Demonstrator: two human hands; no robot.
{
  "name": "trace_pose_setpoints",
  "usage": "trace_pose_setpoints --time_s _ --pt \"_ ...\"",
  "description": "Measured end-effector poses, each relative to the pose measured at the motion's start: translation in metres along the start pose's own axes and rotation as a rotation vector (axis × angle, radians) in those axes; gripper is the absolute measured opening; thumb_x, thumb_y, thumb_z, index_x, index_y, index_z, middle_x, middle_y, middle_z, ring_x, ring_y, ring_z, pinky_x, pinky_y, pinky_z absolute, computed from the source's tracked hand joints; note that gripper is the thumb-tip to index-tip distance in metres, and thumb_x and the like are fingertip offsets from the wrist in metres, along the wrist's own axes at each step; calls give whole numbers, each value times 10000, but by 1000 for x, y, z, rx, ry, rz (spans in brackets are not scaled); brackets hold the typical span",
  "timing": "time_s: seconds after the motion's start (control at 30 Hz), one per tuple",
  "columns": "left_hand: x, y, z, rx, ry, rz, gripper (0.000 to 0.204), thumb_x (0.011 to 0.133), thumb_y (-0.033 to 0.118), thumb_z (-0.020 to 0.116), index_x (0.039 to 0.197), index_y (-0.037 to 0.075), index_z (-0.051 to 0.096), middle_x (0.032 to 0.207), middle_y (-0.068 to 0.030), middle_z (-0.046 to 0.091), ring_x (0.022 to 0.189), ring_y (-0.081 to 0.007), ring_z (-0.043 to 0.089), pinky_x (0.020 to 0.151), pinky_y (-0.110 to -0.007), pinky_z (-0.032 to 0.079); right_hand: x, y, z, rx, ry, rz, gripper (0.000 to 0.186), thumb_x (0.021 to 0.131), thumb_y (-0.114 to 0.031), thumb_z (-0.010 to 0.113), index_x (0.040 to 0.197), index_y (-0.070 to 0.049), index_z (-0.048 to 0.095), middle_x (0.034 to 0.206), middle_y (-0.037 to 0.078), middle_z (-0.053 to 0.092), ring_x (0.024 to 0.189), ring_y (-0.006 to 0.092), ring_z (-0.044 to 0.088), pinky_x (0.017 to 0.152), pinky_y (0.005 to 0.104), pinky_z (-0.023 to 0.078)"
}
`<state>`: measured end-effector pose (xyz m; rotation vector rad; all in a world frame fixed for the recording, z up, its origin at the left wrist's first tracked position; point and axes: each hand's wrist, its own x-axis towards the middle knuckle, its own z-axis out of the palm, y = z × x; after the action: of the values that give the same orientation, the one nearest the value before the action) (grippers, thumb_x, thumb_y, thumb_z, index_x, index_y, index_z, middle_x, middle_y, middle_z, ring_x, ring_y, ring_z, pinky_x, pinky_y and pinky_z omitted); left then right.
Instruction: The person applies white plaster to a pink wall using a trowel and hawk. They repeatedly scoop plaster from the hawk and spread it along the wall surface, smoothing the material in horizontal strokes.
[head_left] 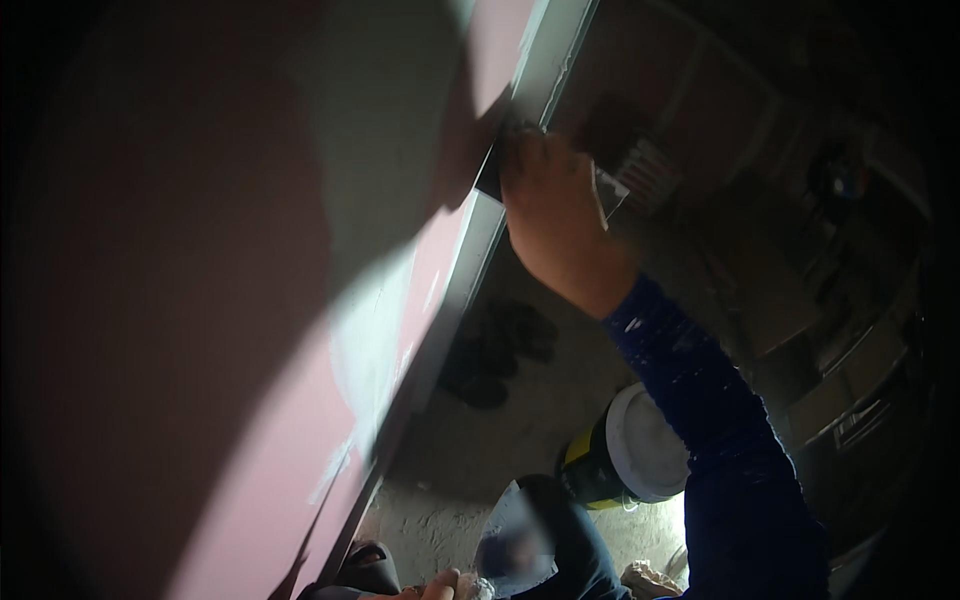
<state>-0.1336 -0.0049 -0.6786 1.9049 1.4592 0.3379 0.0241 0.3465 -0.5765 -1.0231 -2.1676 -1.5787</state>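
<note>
Up at the wall's edge, my right hand (560,200) is closed round a flat broad-bladed putty knife (488,178). Its dark blade lies across the pale edge strip (462,260) of the wall, and my fingers hide most of it. At the bottom, my left hand (436,588) is partly cut off by the frame. Its fingers are closed on a second putty knife (518,545), whose wide shiny metal blade points upward. The pink wall board (270,480) carries a smeared whitish band of filler (370,340).
A dark bucket with a yellow band and a pale lid (645,445) stands on the floor below my right forearm. Dark shoes or similar items (495,350) lie by the wall. The dim right side holds boards and clutter (780,290).
</note>
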Motion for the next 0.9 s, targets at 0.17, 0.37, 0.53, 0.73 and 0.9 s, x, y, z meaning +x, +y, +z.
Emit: trace_pose_setpoints --time_s 0.17,0.37,0.53,0.73,0.9 --pt "1 2 0 10 -48 -57 227 973 253 597 1174 153 629 895 -159 717 797 -338 703 732 -453 538 -36 -45 17 47 -52 5 400 833 -242 656 1157 -9 685 1269 143 553 1105 293 507 888 448 428" --pt "4 0 -3 61 69 -95 281 990 294 634 1203 115 671 1039 -109 736 836 -222 724 777 -348 571 -85 -64 -7 445 -116 90 511 835 -122 643 1339 -53 591 1317 156 528 1186 311 502 962 463 446" --pt "19 -25 -7 -475 267 -24 285 999 263 646 1206 70 681 1062 -83 742 835 -146 709 713 -278 576 -131 4 -52 1181 -250 101 578 842 0 635 1401 -128 571 1420 139 498 1291 327 491 1082 422 405" --pt "39 -37 -3 -771 430 81 328 936 179 746 1221 37 666 948 -46 732 712 -80 652 565 -228 518 -163 3 -99 1849 -14 -239 496 888 -27 716 1343 -210 641 1485 176 420 1382 385 433 1127 480 388" --pt "30 -37 2 -805 364 137 438 926 184 760 1305 9 626 946 -52 733 708 -88 643 579 -224 524 -185 -15 -111 1842 -171 -315 598 765 -55 846 1314 -207 664 1490 206 408 1398 412 412 1128 508 393"
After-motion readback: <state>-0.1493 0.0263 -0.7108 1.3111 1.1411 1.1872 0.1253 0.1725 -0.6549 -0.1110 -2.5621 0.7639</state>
